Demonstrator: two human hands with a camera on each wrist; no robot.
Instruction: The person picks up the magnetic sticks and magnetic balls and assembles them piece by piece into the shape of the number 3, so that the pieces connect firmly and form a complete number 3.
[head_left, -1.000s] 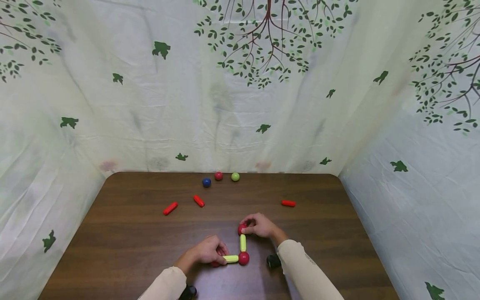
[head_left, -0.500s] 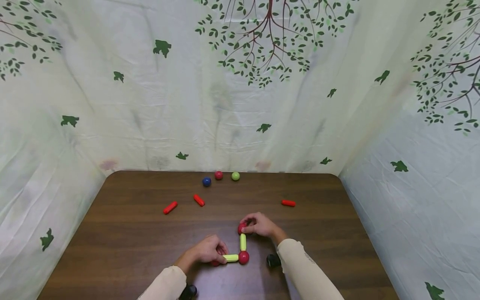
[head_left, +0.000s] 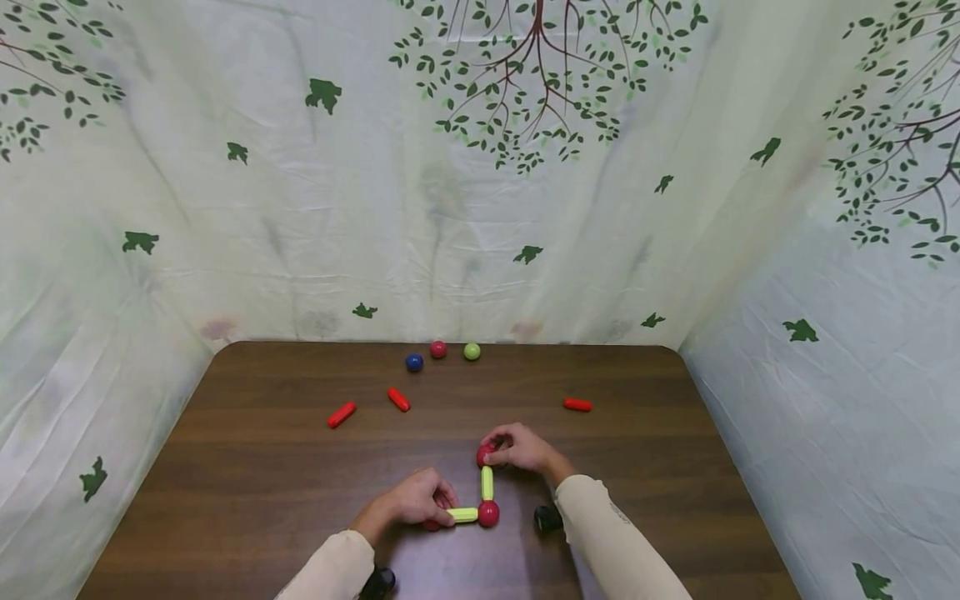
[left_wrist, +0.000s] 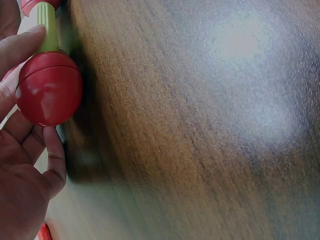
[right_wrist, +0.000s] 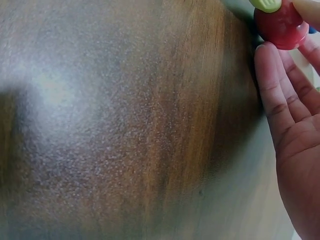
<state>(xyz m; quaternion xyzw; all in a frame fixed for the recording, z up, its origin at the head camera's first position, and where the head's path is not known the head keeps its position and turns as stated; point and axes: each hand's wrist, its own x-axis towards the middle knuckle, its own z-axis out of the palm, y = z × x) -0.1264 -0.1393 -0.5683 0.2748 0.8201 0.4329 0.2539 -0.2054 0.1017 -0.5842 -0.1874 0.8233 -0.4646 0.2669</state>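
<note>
Red balls (left_wrist: 50, 95) (right_wrist: 279, 29) sit in both hands' (head_left: 414, 500) (head_left: 522, 450) fingers (right_wrist: 270, 67), sleeve mark (head_left: 620, 513) illegible.

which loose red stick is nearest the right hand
The rightmost stick, beyond the right hand; the middle stick and leftmost stick lie farther away, leftward.

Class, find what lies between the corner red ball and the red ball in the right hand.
In the head view, one yellow-green stick lies between the corner ball and the ball the right hand holds.
</note>
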